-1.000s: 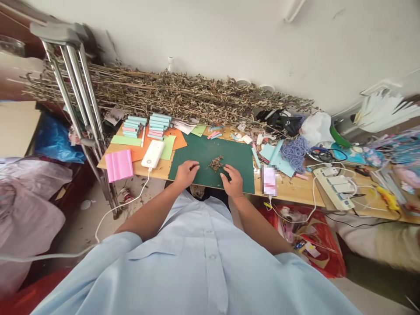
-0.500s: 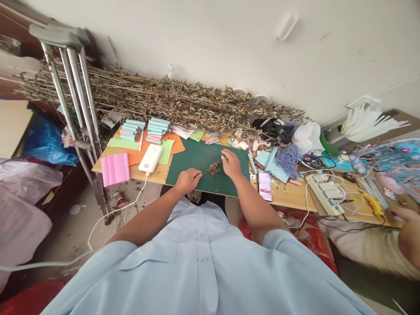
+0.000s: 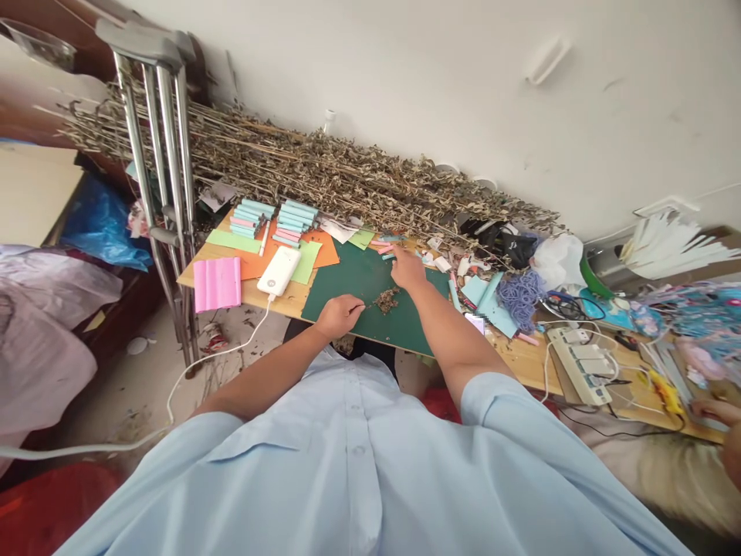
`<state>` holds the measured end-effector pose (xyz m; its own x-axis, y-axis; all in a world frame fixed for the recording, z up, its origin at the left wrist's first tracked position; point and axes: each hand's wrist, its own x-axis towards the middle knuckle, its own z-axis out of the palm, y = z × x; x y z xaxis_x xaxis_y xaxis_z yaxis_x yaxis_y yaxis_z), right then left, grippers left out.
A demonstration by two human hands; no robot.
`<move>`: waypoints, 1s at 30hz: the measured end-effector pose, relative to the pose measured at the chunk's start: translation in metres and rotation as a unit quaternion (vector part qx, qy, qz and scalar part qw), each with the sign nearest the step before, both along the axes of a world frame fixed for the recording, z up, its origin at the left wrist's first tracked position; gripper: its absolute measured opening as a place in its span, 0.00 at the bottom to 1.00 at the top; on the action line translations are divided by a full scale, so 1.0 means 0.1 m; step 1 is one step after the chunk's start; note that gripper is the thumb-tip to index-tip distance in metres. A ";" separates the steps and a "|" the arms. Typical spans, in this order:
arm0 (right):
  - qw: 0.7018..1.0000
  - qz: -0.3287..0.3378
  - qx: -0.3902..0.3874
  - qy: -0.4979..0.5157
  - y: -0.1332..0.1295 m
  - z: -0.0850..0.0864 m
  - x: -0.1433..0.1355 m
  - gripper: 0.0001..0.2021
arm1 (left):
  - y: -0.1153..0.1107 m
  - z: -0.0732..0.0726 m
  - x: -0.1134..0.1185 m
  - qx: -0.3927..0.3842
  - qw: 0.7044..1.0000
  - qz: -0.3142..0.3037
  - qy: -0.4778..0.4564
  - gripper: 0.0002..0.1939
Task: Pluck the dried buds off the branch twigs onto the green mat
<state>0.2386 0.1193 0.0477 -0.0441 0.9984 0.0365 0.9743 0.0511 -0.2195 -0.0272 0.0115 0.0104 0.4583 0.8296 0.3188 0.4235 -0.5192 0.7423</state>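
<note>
My left hand [image 3: 340, 316] is closed in a pinch at the front of the green cutting mat [image 3: 329, 282]. A thin, dark, twig-like piece sticks out from its fingertips. To the right of it lies a small heap of crumbled dried leaves [image 3: 386, 300] on the mat. My right hand [image 3: 408, 270] is over the mat's far side with its fingers stretched out, close to a few short pink and blue paper rolls [image 3: 382, 245]. Whether the fingertips touch those rolls, I cannot tell.
Dried plant stalks [image 3: 347, 166] lie along the wall. Stacked paper rolls [image 3: 295, 220], a white power bank [image 3: 279, 272] and pink paper [image 3: 217, 283] are left. Purple yarn [image 3: 521, 300], a phone [image 3: 478, 323] and a power strip [image 3: 579, 363] are right. Crutches [image 3: 167, 154] stand left; another person's hand [image 3: 718, 413] is far right.
My right hand has moved away from me, from beside the leaf heap to the short paper rolls. My left hand keeps its pinch near the heap. The camera view has shifted a little.
</note>
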 end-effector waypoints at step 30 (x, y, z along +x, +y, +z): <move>0.949 0.105 0.125 0.268 -1.75 -0.17 -0.53 0.20 | 0.08 -0.15 -0.03 0.070 0.992 -0.087 -0.053 0.19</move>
